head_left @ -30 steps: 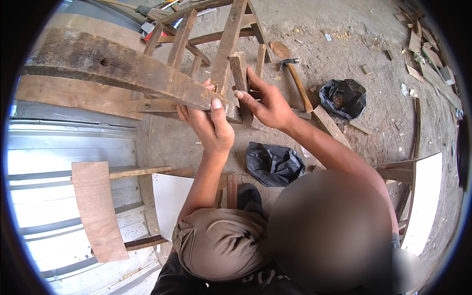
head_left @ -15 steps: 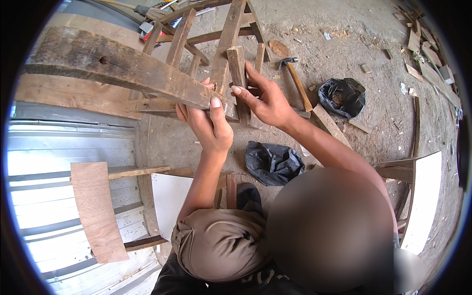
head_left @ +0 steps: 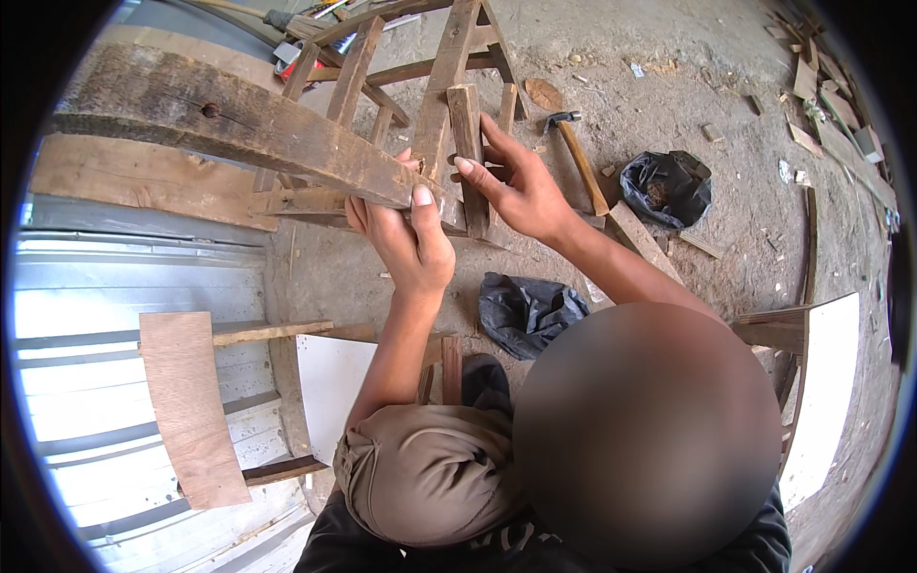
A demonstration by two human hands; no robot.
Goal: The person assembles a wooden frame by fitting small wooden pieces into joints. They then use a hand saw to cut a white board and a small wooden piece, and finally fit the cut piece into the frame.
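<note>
Dirt floor (head_left: 745, 272) surrounds the work; a hammer (head_left: 581, 167) lies at right, near a black bag (head_left: 690, 201). Left hand (head_left: 409, 244) grips the near end of the beam (head_left: 277, 134), thumb on top. Right hand (head_left: 516, 191) holds the block (head_left: 466, 143) in a narrow grip, thumb over its face. Block position: just right of the beam's end, before the wooden frame (head_left: 449, 67); beam contact cannot be determined.

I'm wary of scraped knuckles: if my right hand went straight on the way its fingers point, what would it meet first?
Most likely the short wooden block: the thumb of the right hand overlaps it in view, though depth leaves contact unclear.
</note>
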